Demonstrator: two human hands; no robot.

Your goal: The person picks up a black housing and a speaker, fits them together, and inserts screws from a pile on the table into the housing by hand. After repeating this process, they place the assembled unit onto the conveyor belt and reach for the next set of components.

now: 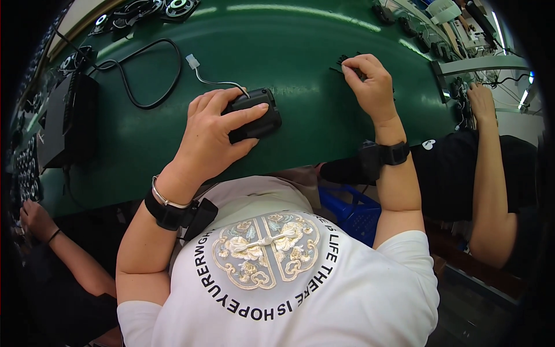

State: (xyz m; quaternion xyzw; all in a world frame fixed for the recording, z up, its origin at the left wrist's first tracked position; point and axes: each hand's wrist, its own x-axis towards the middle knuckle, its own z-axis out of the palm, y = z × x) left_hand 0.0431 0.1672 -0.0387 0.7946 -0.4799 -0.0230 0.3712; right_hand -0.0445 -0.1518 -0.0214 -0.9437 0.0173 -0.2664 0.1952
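My left hand is wrapped over a small black plastic housing with rounded corners, which rests on the green table. The index finger lies across its top and the thumb presses its near side. From the housing's far edge runs a thin pale cable, ending in a white plug connector. To the right, my right hand is pinched at a cluster of small dark pieces on the table. The pieces look like screws, but what the fingertips hold is hidden.
A black box stands at the left, with a black cord looping beside it. Round speakers lie along the far left edge of the green table. Co-workers' hands show at right and lower left. A metal frame stands at right.
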